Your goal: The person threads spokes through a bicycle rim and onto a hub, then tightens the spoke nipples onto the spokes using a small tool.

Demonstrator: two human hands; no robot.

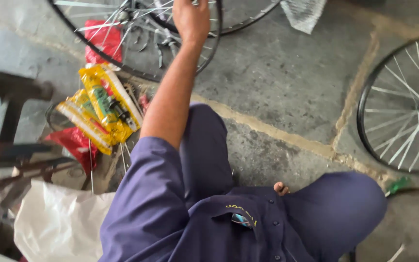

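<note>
Concrete floor point(287, 77), cracked, carries everything. Left hand point(191, 19) reaches onto the rim of a spoked wheel point(136, 43) ahead; whether its fingers close, cannot tell. Right hand not visible. Yellow packets point(104, 109) lie left; second wheel point(406, 104) right.

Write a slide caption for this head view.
Left hand reaches to a spoked bicycle wheel on the concrete floor, yellow packets alongside.

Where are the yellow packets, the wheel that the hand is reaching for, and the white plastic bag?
Yellow packets point(104, 104), head view: middle of the top packet.
Wheel point(141, 73), head view: lower rim, left of the forearm.
White plastic bag point(59, 223), head view: its middle.
Left hand point(191, 20), head view: back of the hand, at the wheel.
</note>
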